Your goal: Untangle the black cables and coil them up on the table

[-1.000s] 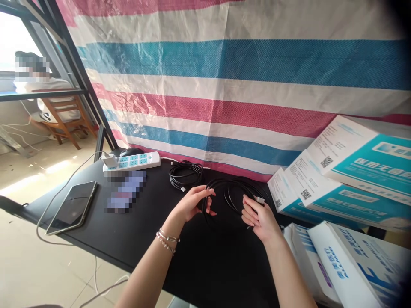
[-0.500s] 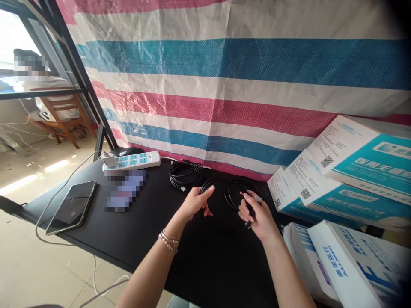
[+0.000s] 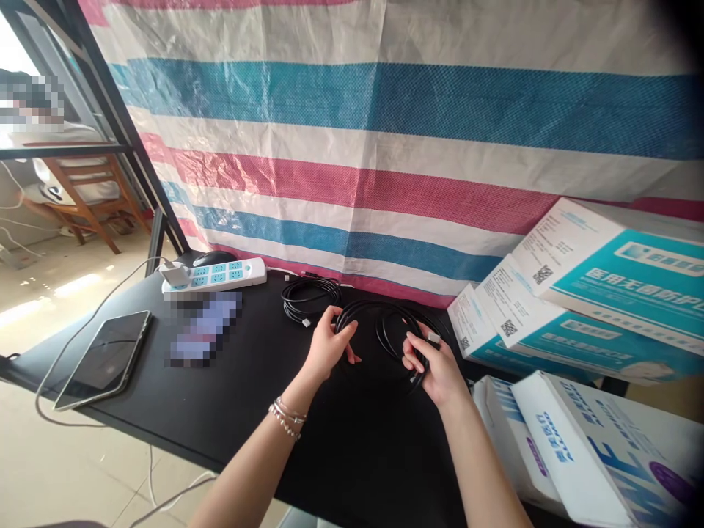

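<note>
On black surface (image 3: 357,455), near the middle: black cable (image 3: 375,303), arched in bunched strands between both grips. Further dark loops (image 3: 383,334) just behind; same length or separate, impossible to tell.

Left grip (image 3: 330,345): closed around strands, thumb on top, lower fingers loosely curled. Right grip (image 3: 434,363): closed around opposite side of arch, pale boxy connector (image 3: 434,339) projecting above fingers, small metallic tip (image 3: 412,379) below.

Step in hand, by judgement: handling and shaping of looped cable. Next move, likewise judged: calling for firm hold both sides, strands together, connector clear of loops.

Materials. Cable: round, smooth, faintly glossy sheath, probably springy. Second coil (image 3: 308,299): similar dark sheath, lying beyond left grip, with pale plug (image 3: 306,323). Power strip (image 3: 236,275): hard white plastic, pale blue socket faces. Tablet (image 3: 104,359): flat, glossy, dark, pale-edged. Stacked cartons (image 3: 616,271), far right: square-edged, printed white and teal. White boxes (image 3: 583,440), nearer: blue lettering. Striped sheet (image 3: 385,95), backdrop: woven, creased, shiny; pink, white, blue bands.
</note>
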`<state>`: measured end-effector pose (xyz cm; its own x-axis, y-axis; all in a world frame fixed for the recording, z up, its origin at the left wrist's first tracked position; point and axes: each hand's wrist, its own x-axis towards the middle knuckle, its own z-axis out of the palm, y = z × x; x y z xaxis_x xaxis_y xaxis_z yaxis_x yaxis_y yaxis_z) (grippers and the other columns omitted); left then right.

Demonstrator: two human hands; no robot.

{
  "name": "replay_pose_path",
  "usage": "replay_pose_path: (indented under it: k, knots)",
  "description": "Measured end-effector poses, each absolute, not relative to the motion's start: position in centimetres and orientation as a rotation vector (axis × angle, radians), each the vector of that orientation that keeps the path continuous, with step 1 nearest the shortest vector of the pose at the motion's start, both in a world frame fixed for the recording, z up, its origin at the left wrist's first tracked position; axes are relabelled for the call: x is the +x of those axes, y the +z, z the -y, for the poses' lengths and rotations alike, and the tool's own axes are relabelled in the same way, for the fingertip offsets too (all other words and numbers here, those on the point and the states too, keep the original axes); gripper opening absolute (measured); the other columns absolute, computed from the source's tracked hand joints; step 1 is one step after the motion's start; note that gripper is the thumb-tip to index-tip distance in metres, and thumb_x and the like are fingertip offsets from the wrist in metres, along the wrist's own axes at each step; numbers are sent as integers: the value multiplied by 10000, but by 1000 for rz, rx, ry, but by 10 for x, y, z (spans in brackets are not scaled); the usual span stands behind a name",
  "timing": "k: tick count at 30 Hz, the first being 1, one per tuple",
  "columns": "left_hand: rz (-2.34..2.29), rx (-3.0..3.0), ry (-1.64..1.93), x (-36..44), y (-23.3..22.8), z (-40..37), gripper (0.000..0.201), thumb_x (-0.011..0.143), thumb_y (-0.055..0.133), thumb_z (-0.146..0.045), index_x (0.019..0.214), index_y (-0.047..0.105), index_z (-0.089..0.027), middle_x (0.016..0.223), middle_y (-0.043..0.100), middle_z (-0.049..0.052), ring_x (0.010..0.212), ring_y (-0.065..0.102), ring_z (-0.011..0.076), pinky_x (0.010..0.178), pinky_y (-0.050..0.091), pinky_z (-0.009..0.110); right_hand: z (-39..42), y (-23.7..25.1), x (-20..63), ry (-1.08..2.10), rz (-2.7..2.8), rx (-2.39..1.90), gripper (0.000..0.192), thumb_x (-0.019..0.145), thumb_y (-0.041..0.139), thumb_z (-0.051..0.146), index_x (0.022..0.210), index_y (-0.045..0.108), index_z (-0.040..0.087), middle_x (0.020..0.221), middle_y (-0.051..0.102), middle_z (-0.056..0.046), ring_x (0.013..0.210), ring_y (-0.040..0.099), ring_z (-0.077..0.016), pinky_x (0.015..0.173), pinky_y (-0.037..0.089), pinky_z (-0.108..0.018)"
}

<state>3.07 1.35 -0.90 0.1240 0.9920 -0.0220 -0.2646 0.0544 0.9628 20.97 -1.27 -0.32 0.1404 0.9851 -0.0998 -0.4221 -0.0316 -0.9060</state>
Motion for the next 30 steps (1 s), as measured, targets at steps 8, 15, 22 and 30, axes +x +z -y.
replay_pose_path:
  k: [8, 15, 22, 30]
  knots:
    - [-964, 1246, 1163, 27, -11, -14, 525, 787, 522, -430, 1267, 439, -234, 588, 605, -30, 343, 534, 90, 389, 478, 208, 11, -5, 210, 1318, 718, -998, 335, 601, 747, 242, 893, 595, 181, 514, 599, 31, 331, 367, -40, 395, 365, -220]
    - [-929, 1251, 1136, 28, -18, -18, 545, 802, 491, -456, 1281, 437, -201, 513, 586, -33, 343, 531, 107, 402, 475, 226, 11, -6, 211, 1325, 727, -1041, 388, 605, 747, 254, 952, 605, 158, 534, 601, 32, 408, 465, -66, 524, 476, -263]
    - [-822, 985, 1039, 26, -14, -18, 576, 777, 538, -405, 1278, 398, -156, 417, 508, -66, 337, 467, 101, 476, 499, 289, 12, -7, 212, 1387, 738, -978, 304, 650, 719, 241, 927, 621, 165, 415, 467, 94, 302, 309, -19, 366, 336, -188]
    - [-671, 808, 946, 20, 2, -14, 227, 738, 606, -342, 826, 563, -136, 428, 368, -93, 354, 368, 49, 492, 445, 241, 13, -3, 211, 1459, 664, -960, 253, 625, 724, 210, 858, 637, 165, 337, 300, 137, 273, 185, -6, 299, 172, -156]
